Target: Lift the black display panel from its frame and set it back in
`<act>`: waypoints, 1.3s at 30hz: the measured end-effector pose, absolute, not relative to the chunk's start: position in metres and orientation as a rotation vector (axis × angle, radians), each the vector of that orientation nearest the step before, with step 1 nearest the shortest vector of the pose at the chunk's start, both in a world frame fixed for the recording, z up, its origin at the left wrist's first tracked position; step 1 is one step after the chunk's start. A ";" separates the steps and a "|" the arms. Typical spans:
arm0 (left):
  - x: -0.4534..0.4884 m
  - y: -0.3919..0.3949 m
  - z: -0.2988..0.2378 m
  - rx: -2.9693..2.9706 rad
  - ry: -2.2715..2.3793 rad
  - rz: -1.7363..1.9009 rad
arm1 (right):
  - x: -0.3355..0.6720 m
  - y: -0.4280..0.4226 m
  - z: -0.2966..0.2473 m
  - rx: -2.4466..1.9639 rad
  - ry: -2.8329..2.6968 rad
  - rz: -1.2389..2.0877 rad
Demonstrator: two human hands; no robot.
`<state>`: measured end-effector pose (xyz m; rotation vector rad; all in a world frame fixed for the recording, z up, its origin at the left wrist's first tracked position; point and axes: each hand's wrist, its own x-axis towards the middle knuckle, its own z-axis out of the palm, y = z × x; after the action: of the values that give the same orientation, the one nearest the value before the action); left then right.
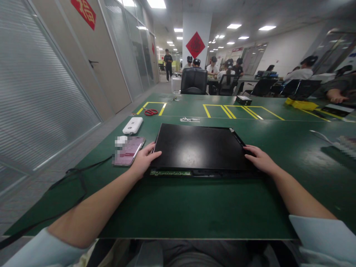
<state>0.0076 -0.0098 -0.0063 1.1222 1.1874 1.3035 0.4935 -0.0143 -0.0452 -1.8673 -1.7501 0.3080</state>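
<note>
A flat black screen panel [198,146] lies face up on the green table [194,207] in front of me. A green circuit strip [170,173] shows along its near edge. My left hand [143,160] rests against the panel's near left corner, fingers curled onto its edge. My right hand [260,158] lies on the near right corner with its fingers stretched along the side edge. Whether either hand grips the panel or only touches it is unclear.
A phone [128,150] and a white power bank [132,125] lie left of the panel, with a black cable [75,178] trailing off the table. Red scissors [151,111], a small bag of parts [189,119] and a black box [243,100] sit farther back. People sit at the far tables.
</note>
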 end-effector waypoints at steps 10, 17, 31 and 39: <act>0.005 -0.009 -0.009 1.296 1.198 1.258 | 0.494 -0.014 -0.046 -1.886 -1.758 0.294; 0.001 -0.007 -0.012 1.484 1.198 1.216 | 0.498 -0.011 -0.052 -1.830 -1.769 0.298; -0.001 -0.008 -0.012 1.593 1.096 1.232 | 0.497 -0.012 -0.050 -1.819 -1.670 0.388; 0.000 -0.010 -0.011 1.638 1.048 1.288 | 0.490 -0.014 -0.047 -1.830 -1.518 0.441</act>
<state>0.0002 -0.0102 -0.0106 1.6384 1.0476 1.2881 0.4900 -0.0143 -0.0470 -1.8298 -1.5182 0.4411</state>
